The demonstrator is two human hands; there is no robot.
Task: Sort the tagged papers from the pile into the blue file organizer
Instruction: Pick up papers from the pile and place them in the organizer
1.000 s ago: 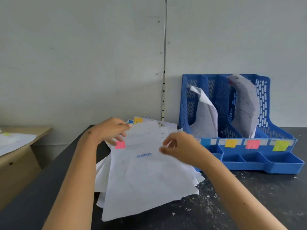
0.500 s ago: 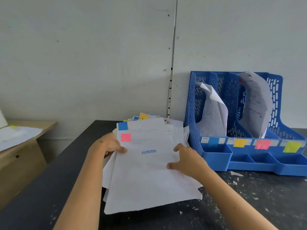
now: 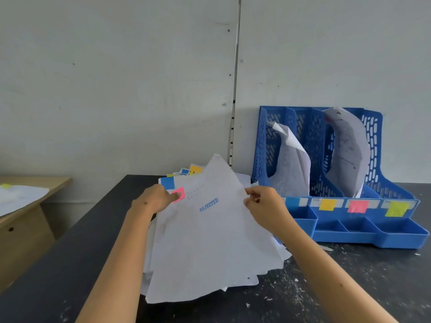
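Now lifted and tilted off pile (image 3: 235,273): pink-tagged "REJECTED" sheet (image 3: 210,231), pinched by left hand (image 3: 155,198) and right hand (image 3: 264,207). Beside it, blue file organizer (image 3: 363,231) on paint-flecked black table (image 3: 349,287), against grey wall (image 3: 116,89); wooden desk (image 3: 25,220) left.

small print on the top sheet (image 3: 210,234) unreadable.

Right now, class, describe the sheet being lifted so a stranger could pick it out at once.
Find the blue file organizer on the dark table; left of it lies a pile of papers. The top sheet, held by both hands, alone bears a blue REJECTED stamp and a pink tag.
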